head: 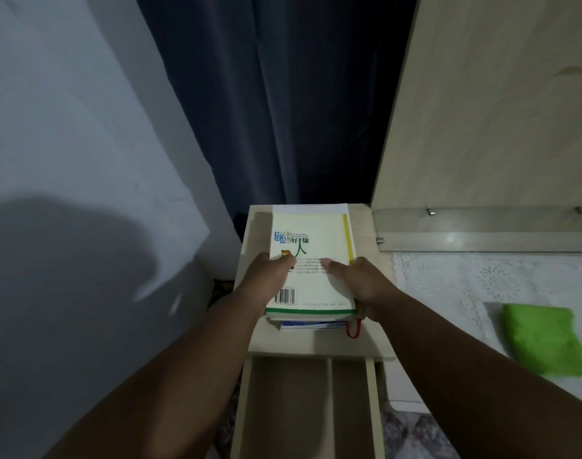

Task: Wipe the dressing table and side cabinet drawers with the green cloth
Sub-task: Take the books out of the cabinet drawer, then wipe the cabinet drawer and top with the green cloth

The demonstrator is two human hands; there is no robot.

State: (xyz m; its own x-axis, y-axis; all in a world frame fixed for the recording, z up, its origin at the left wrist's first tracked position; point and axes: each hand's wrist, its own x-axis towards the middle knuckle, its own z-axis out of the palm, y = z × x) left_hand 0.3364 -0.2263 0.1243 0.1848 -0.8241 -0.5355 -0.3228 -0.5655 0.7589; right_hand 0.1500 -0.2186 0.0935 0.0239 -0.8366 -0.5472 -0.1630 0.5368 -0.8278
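So on the far left there was just a pale wall point(67, 127) with a big soft shadow on it, and next to it a dark blue curtain point(283, 94) hanging down behind the furniture. Below the curtain sat the side cabinet point(246, 256), light wood, with a stack of books point(311, 260) on its top. The top book had a white-and-green cover with Chinese print and a barcode near the close edge, and a blue one peeked out underneath, plus a red loop point(353, 328) dangling at the near right corner.

The left hand point(268, 283) gripped the left side of the stack, thumb up on the cover and the fingers curled down round the edge. The right hand point(362, 286) held the right side the same way, thumb flat on the cover, fingers wrapped under out of sight. I couldn't tell if the stack was lifted or resting on the cabinet.

Nearer than that, the top drawer point(302, 409) stood pulled open, with a divider splitting it into two compartments.

Over to the right was the dressing table point(448, 279) with a white lace cover, a glass shelf point(481, 226) at its far edge under a wood panel. The green cloth point(544, 342) lay crumpled on the table at the right edge, well apart from both hands.
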